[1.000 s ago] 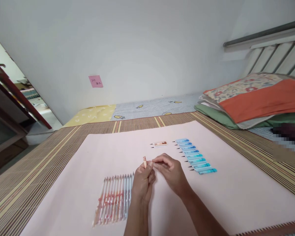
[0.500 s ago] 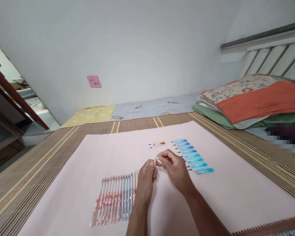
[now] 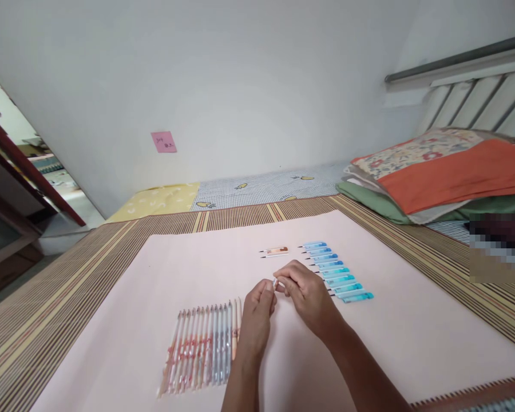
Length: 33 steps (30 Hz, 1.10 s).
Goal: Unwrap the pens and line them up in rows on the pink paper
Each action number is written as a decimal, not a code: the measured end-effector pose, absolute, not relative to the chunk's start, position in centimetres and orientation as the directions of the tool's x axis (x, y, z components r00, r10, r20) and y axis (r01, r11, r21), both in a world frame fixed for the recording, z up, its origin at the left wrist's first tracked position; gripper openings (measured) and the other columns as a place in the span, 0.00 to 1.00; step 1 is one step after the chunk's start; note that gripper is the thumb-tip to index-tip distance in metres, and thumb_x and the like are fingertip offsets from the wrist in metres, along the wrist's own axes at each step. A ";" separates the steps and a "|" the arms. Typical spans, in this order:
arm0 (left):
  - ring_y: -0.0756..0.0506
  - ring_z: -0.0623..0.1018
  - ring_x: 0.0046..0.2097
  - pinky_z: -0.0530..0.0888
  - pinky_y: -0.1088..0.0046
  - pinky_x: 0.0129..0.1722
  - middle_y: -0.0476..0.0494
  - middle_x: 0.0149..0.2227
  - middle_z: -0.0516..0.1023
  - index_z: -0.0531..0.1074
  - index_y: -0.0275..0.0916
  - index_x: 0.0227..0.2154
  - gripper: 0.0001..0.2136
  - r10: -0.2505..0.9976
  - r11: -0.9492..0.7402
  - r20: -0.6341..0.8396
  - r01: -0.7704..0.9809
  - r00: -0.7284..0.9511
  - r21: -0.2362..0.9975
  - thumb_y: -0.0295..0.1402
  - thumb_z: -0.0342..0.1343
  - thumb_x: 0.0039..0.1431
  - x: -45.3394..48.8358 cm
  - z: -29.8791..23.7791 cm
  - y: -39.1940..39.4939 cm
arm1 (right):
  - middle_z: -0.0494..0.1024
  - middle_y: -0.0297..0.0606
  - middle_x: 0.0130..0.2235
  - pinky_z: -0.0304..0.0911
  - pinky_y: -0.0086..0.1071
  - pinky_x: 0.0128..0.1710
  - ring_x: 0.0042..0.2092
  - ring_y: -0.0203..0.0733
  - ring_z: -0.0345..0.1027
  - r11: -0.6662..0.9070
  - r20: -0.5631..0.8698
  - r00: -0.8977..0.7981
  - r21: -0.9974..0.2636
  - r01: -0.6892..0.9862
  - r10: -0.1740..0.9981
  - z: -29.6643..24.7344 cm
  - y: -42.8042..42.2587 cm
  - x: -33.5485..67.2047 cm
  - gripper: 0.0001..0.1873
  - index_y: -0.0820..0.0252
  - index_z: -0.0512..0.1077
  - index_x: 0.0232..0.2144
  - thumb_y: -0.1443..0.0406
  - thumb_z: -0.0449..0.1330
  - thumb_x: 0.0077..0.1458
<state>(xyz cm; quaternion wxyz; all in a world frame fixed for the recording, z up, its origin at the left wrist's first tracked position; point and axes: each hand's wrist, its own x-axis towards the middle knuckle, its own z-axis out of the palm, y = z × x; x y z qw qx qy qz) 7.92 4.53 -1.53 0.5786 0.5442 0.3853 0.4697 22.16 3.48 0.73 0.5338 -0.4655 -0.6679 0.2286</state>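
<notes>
My left hand point(image 3: 257, 315) and my right hand point(image 3: 306, 293) meet above a pale pink sheet point(image 3: 154, 297), fingertips pinched together on a small whitish pen part point(image 3: 275, 282). Just left of my left hand lies a row of several clear pen barrels with pink and orange print point(image 3: 201, 349), with a thin orange refill-like stick point(image 3: 236, 326) at its right edge. To the right of my right hand sits a row of several blue pen caps point(image 3: 335, 272). Two short orange-brown pen pieces point(image 3: 275, 252) lie beyond my hands.
The pink sheet lies on a striped brown mat point(image 3: 47, 309) over a bed. Folded bedding and an orange pillow point(image 3: 446, 171) are stacked at the right. A white wall with a pink sticky note point(image 3: 163, 141) is behind; a doorway and dark wooden furniture point(image 3: 8, 200) stand at left.
A second ago my left hand held an orange stick upright. That stick now lies beside the clear barrels, and both hands pinch a small whitish piece between them.
</notes>
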 end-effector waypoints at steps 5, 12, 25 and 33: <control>0.49 0.51 0.25 0.49 0.69 0.27 0.56 0.21 0.53 0.74 0.39 0.33 0.18 0.957 0.017 0.054 -0.242 0.284 0.970 0.48 0.50 0.67 8.0 -2.1 4.7 | 0.75 0.37 0.37 0.67 0.32 0.35 0.32 0.38 0.68 0.419 0.459 0.048 -0.844 0.334 0.887 0.6 3.5 22.1 0.13 0.55 0.77 0.39 0.58 0.54 0.67; 0.50 0.52 0.25 0.53 0.71 0.27 0.56 0.20 0.55 0.63 0.41 0.23 0.20 0.951 0.054 0.052 -0.331 0.305 0.942 0.48 0.53 0.65 8.0 -2.5 4.8 | 0.76 0.36 0.38 0.65 0.32 0.40 0.38 0.39 0.69 0.278 0.279 -0.014 -0.949 0.146 0.960 -0.9 4.0 21.9 0.10 0.57 0.79 0.35 0.57 0.64 0.58; 0.43 0.79 0.37 0.72 0.68 0.36 0.40 0.34 0.81 0.77 0.36 0.33 0.23 0.968 0.174 -0.222 -0.334 -0.113 0.927 0.53 0.65 0.47 7.3 -3.7 6.3 | 0.75 0.33 0.25 0.59 0.31 0.26 0.26 0.39 0.67 0.137 0.201 0.321 -0.968 0.211 0.926 -5.4 7.2 23.9 0.13 0.58 0.72 0.35 0.54 0.60 0.58; 0.46 0.79 0.33 0.71 0.72 0.31 0.40 0.32 0.82 0.78 0.34 0.32 0.21 0.955 0.226 -0.289 -0.466 -0.068 0.855 0.48 0.69 0.42 7.2 -4.0 6.3 | 0.80 0.39 0.42 0.58 0.30 0.40 0.41 0.40 0.72 0.052 0.340 0.123 -0.463 0.885 0.932 -6.5 12.3 25.1 0.08 0.58 0.72 0.37 0.69 0.52 0.64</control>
